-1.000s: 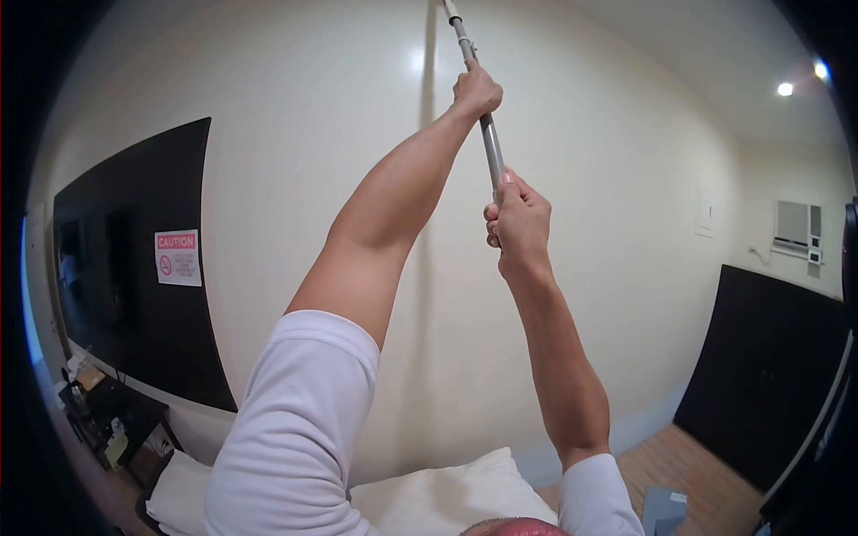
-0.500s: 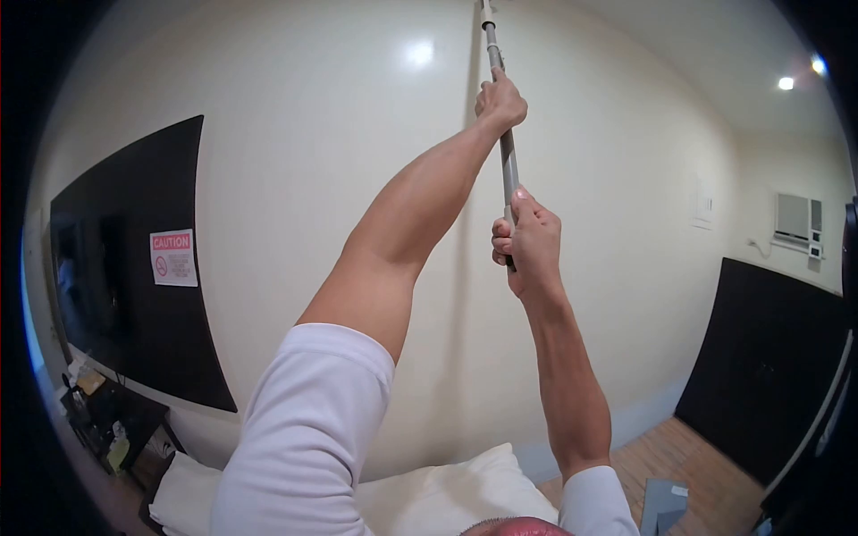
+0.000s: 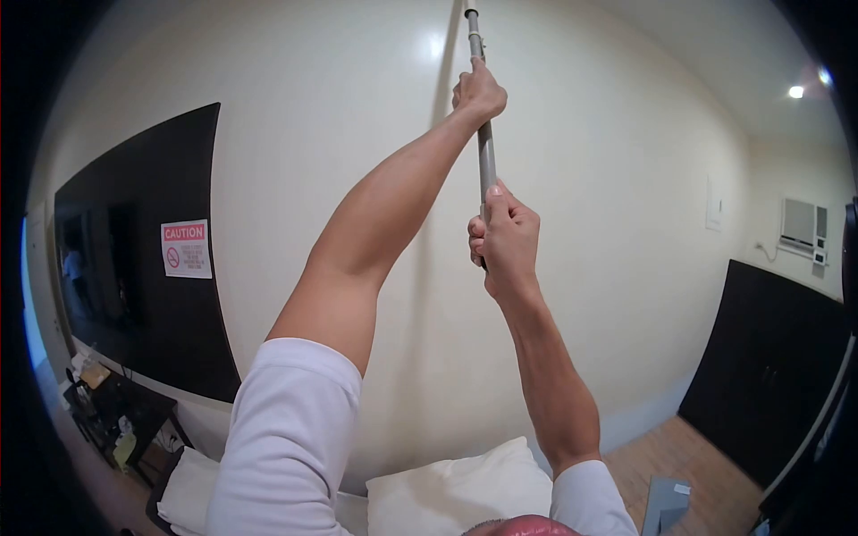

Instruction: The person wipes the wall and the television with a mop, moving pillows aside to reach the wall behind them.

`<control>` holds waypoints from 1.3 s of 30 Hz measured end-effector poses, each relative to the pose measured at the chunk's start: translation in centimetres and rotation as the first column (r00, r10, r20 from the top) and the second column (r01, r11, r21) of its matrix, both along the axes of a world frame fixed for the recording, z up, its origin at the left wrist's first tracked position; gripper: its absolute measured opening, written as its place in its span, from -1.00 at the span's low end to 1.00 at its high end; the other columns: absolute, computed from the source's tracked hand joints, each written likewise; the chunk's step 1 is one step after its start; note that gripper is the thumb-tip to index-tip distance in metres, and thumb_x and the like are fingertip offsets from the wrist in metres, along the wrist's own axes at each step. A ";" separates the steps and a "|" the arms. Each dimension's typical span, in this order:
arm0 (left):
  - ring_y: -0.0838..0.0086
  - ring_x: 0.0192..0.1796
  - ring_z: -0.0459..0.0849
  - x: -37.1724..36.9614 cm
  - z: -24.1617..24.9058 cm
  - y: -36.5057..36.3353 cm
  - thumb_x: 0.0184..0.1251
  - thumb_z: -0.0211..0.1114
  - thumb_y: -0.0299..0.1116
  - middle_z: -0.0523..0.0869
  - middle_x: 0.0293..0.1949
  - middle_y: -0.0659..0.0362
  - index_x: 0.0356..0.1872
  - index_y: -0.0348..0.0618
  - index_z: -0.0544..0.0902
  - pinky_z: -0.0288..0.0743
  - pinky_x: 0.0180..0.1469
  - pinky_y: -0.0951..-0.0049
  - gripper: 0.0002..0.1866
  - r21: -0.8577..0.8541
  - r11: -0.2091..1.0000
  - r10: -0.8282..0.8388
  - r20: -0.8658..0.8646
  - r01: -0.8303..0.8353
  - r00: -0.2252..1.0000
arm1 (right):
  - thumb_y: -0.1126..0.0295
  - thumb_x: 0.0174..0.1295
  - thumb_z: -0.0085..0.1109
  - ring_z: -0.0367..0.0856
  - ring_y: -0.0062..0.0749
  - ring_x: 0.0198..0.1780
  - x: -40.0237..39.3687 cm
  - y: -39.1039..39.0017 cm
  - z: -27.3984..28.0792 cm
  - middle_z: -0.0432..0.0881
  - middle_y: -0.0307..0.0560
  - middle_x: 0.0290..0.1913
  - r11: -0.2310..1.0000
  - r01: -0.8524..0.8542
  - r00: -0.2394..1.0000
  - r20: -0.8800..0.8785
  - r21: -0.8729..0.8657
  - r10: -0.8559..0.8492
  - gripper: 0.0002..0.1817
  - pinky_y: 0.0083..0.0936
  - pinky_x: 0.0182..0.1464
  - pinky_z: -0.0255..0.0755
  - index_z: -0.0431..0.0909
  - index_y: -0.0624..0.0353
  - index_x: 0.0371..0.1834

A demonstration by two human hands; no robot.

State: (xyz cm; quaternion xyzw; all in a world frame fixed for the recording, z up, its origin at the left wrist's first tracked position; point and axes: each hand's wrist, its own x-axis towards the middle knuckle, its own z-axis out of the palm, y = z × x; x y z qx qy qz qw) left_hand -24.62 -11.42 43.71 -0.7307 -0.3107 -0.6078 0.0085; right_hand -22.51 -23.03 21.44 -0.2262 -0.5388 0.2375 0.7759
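Observation:
A grey telescopic pole (image 3: 486, 156) rises steeply in front of the cream wall (image 3: 617, 205), and its top end runs out of view at the upper edge. My left hand (image 3: 480, 92) is wrapped round the pole's upper section, just below a joint. Lower down, my right hand (image 3: 512, 234) grips the pole near its bottom end, thumb pointing up along the shaft. Both arms are stretched upward. What the pole's far end carries cannot be seen.
White pillows (image 3: 465, 496) lie below me against the wall. A black panel with a caution sign (image 3: 186, 249) hangs left, above a dark desk (image 3: 134, 415) holding small items. At right are a black cabinet (image 3: 760, 357), an air conditioner (image 3: 798, 221) and a grey object (image 3: 664, 505) on the wooden floor.
Both hands and the pole have shifted a little to the left in view, and the upper hand sits slightly higher. The grip of each hand stays the same.

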 end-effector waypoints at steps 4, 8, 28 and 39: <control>-0.03 0.32 0.65 -1.3 0.1 -1.1 0.37 0.19 -0.42 0.61 0.25 -0.19 0.69 -0.18 -0.02 0.57 0.33 0.06 -0.10 0.034 0.999 0.035 0.031 -0.036 0.999 | 0.21 0.66 -0.09 0.23 -0.72 -0.66 -0.3 -0.9 -0.1 0.29 -0.40 -0.58 0.999 0.005 0.999 0.050 0.050 -0.008 -0.48 -0.66 -0.69 0.16 0.42 0.26 0.54; -0.03 0.29 0.68 -2.4 -0.1 -2.7 0.36 0.16 -0.43 0.67 0.19 -0.21 0.68 -0.21 0.01 0.58 0.33 0.06 -0.13 0.067 0.996 0.057 0.033 -0.059 0.998 | 0.22 0.67 -0.10 0.25 -0.73 -0.63 -0.8 -1.7 -0.2 0.24 -0.43 -0.54 0.997 0.002 0.996 0.085 0.080 -0.008 -0.48 -0.65 -0.68 0.18 0.41 0.29 0.54; 0.07 -0.12 0.83 -8.7 1.5 -0.6 0.39 0.08 -0.35 0.79 -0.10 -0.15 0.59 -0.22 0.21 0.71 -0.04 0.07 -0.28 0.122 0.962 0.201 0.291 -0.244 0.935 | 0.30 0.65 -0.10 0.22 -0.73 -0.61 -1.3 -0.4 1.9 0.25 -0.42 -0.56 0.985 -0.082 0.967 0.252 0.153 0.041 -0.53 -0.55 -0.58 0.18 0.49 0.40 0.43; 0.14 -0.26 0.81 -9.9 3.7 2.9 0.36 0.06 -0.42 0.75 -0.17 -0.15 0.58 -0.29 0.18 0.69 -0.25 0.12 -0.27 0.163 0.975 0.104 0.261 -0.150 0.960 | 0.32 0.65 -0.09 0.25 -0.73 -0.57 -3.0 2.8 3.7 0.29 -0.43 -0.54 0.985 0.011 0.979 0.200 0.172 -0.046 -0.57 -0.53 -0.51 0.21 0.59 0.33 0.37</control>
